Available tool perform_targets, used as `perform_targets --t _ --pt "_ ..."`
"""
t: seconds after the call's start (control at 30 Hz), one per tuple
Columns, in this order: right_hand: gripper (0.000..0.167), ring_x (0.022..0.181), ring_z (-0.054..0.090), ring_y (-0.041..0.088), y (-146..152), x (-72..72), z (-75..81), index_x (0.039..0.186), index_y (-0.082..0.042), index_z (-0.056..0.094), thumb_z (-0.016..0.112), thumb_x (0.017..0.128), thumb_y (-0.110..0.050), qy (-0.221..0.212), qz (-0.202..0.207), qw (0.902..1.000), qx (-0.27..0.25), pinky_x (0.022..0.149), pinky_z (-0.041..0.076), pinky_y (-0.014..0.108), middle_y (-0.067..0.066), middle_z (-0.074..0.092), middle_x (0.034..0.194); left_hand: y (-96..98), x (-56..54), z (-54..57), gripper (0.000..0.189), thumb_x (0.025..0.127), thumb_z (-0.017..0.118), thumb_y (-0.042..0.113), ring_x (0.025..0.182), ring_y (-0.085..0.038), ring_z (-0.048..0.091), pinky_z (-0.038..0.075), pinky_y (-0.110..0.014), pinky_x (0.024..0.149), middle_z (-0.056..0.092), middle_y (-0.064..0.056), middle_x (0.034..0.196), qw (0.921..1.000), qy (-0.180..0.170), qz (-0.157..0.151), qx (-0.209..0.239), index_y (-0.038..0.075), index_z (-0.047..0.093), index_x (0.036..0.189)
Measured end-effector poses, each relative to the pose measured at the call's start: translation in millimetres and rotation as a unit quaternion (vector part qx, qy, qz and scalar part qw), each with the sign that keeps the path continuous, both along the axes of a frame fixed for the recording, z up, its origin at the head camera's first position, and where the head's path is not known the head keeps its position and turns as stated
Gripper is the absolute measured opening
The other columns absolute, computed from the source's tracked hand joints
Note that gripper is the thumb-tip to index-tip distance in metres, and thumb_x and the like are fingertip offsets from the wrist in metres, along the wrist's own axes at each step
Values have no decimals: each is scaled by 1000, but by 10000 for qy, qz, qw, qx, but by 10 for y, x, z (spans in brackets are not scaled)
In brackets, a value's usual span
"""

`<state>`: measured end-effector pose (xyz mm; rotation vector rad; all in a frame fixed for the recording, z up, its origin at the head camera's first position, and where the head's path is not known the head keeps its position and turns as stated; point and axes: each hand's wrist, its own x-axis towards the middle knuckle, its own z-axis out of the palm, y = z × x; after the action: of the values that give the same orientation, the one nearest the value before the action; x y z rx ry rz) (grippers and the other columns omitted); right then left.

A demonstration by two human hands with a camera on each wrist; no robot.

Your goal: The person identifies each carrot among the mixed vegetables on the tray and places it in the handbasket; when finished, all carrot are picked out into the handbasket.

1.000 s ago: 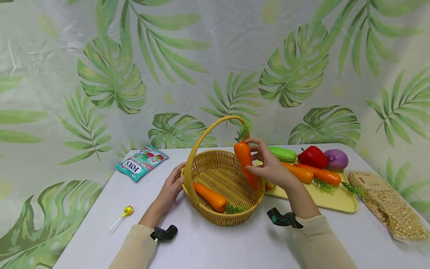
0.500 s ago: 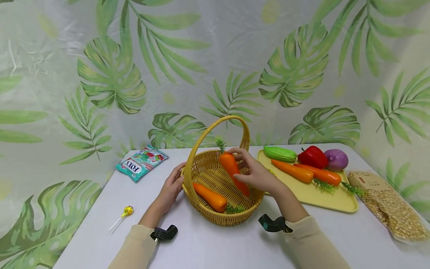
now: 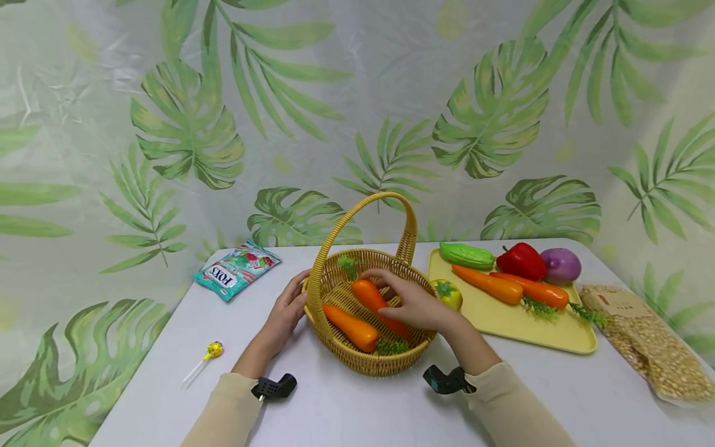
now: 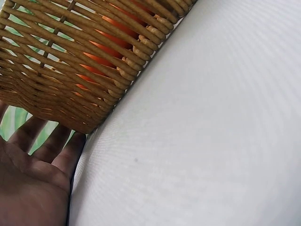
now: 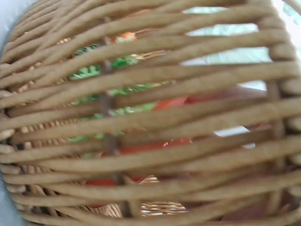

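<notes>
A wicker basket [image 3: 385, 366] with a tall arched handle stands on the white table. My left hand [image 3: 282, 315] rests against its left side; in the left wrist view the extended fingers [image 4: 37, 134] touch the weave. Inside the basket, my right hand [image 3: 414, 303] holds an orange toy carrot [image 3: 370, 295] between thumb and fingers, its green top toward the far wall. Another carrot [image 3: 350, 328] lies beside it, leafy end toward the near right. Through the blurred weave [image 5: 141, 75] in the right wrist view, orange and green patches show.
Right of the basket, a yellow tray [image 3: 519, 329] bears two carrots [image 3: 486, 284], a green gourd [image 3: 466, 255], a red pepper [image 3: 522, 261], a purple eggplant [image 3: 560, 266] and a yellow toy vegetable [image 3: 449, 294]. A kernel bag [image 3: 648, 341], candy bag [image 3: 237, 270] and lollipop [image 3: 212, 350] lie around.
My right hand has moved left and down into the basket with the carrot, which has tipped from upright to lying beside the other one. The left hand has stayed in place.
</notes>
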<state>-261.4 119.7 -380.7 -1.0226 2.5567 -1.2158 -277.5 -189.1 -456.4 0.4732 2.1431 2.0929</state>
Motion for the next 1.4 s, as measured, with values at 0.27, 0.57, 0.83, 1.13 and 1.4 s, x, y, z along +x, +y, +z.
perform_targets --t 0.27,0.57,0.83,1.13,1.4 --pt "67 128 56 27 -55 8 -53 149 -25 41 68 91 -3 23 158 9992 353 99 52 47 6 58 138 4 3 3 48 105 44 32 145 -21 38 29 -54 120 34 1 161 10000 41 11 -46 34 34 153" --pt "51 117 64 28 -50 18 -82 142 -12 51 66 94 -5 -114 418 9960 776 98 54 45 8 58 140 6 5 6 49 105 45 31 140 -14 43 30 -53 120 35 1 161 10000 25 26 -69 34 34 152" --pt "43 117 63 28 -53 25 -63 138 -12 56 64 96 -10 -93 272 9975 652 95 56 42 7 61 136 -2 7 5 48 105 44 32 139 -12 44 30 -53 120 36 0 160 9999 55 28 -105 34 34 153" --pt "39 111 66 24 19 40 55 136 -14 59 63 97 -11 208 -15 9987 463 90 57 37 6 63 133 5 12 7 48 106 44 31 143 -17 41 30 -53 120 35 1 161 10000 47 26 -71 33 34 153" --pt "36 113 66 30 208 36 211 133 -18 63 61 98 -9 232 -195 9995 -32 93 56 43 6 63 133 5 17 13 48 106 44 31 141 -16 42 30 -53 120 36 0 160 10000 40 33 -80 34 34 152"
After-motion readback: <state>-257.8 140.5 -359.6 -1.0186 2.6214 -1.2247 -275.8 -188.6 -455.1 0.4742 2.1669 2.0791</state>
